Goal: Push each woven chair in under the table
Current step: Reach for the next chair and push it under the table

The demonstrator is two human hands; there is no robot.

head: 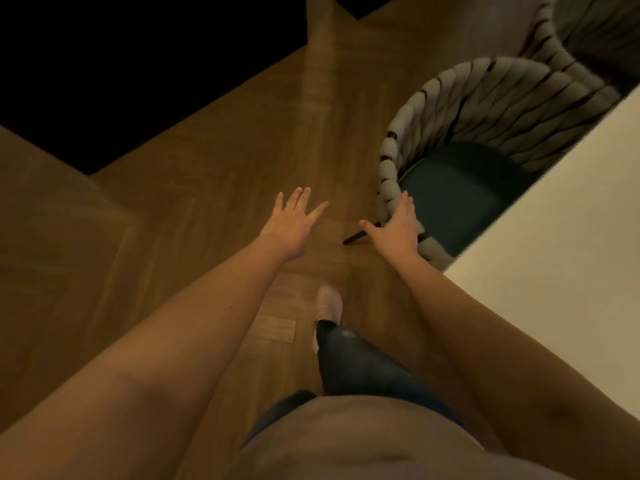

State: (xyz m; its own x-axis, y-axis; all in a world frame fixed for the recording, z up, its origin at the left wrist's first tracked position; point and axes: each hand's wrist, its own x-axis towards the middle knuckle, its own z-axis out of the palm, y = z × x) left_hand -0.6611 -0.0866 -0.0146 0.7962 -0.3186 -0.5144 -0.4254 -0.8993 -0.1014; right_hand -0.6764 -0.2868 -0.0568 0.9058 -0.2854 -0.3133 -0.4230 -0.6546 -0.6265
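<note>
Person standing beside a pale, smooth-topped table (554, 271), both bare arms stretched forward and down. The left hand (294, 221) is spread flat over the brown wood-plank floor (207, 202), fingers straight and fanned. It holds nothing and touches nothing. The right hand (394, 230) is also flat, thumb splayed toward the left hand. Its straight fingers (407, 207) lie along the near end of the curved back of a grey rope-woven chair (467, 126); whether the palm presses on the weave cannot be told. The two hands are apart, with floor between them. The grey rope-woven chair stands just beside the table's long edge. Its dark green seat cushion (457, 199) is partly covered by the tabletop, and its back is out in the room. One thin black chair leg (358, 236) shows under the right thumb. A second woven chair (568, 32) of the same make stands farther along the table, at upper right. Below the arms are a pale perforated shoe (329, 299) and a dark trouser leg (349, 362).
</note>
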